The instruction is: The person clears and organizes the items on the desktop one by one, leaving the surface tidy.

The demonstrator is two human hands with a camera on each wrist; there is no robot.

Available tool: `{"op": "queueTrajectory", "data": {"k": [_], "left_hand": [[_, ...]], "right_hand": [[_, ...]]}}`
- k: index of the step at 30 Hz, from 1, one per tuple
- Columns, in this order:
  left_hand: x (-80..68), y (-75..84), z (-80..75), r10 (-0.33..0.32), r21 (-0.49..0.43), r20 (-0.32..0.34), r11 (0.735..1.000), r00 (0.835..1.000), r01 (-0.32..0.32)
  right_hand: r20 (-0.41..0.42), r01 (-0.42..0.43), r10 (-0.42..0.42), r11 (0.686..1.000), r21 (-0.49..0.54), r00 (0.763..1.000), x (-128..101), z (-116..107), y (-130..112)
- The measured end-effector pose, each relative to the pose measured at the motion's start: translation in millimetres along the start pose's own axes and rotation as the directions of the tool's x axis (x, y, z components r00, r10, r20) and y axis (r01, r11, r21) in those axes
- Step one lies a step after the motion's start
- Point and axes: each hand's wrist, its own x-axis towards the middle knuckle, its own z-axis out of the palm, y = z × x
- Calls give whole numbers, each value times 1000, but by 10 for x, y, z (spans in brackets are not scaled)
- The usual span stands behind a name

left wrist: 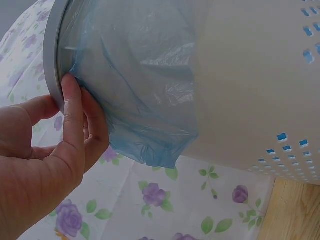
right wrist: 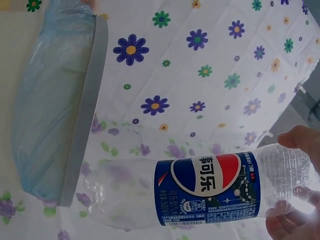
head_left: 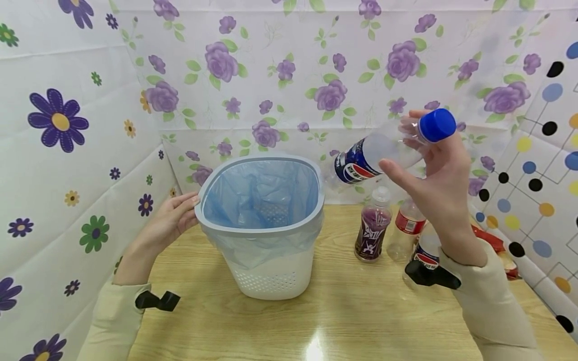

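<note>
In the head view a white trash bin (head_left: 275,286) with a grey rim stands on the table, lined with a blue plastic bag (head_left: 266,248) folded over the rim. My left hand (head_left: 169,220) pinches the left side of that rim; the left wrist view shows its fingertips on the rim (left wrist: 50,65) and bag. Off to the right of the bin and higher up, my right hand (head_left: 444,185) grips a clear, empty Pepsi bottle (head_left: 358,163) near its blue-capped end. The bottle lies tilted, with its base toward the bin, and the right wrist view shows its blue label (right wrist: 207,187).
On the table right of the bin stand a bottle of purple drink (head_left: 372,230), a clear bottle with a red label (head_left: 408,224) and another Pepsi bottle (head_left: 426,253), partly behind the right wrist. A red package (head_left: 494,243) lies farther right. Patterned cloth walls (head_left: 280,75) enclose the table.
</note>
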Motion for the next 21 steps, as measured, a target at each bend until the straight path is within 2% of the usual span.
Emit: {"op": "queueTrajectory", "data": {"k": [6,11,17,21], "left_hand": [[-8,-2,7,-5,22,-12,1000,1000,6],[-5,6,16,-12,31,-17,999,1000,12],[-1,1,6,-14,11,-15,1000,1000,14],[-4,1,2,-8,5,-13,1000,1000,9]], "right_hand": [[35,29,-31,999,44,999,63,174,37],[146,11,-10,1000,-3,989,45,322,153],[302,-85,111,992,-95,947,-39,460,289],[352,-127,171,982,-143,920,-58,486,329]]}}
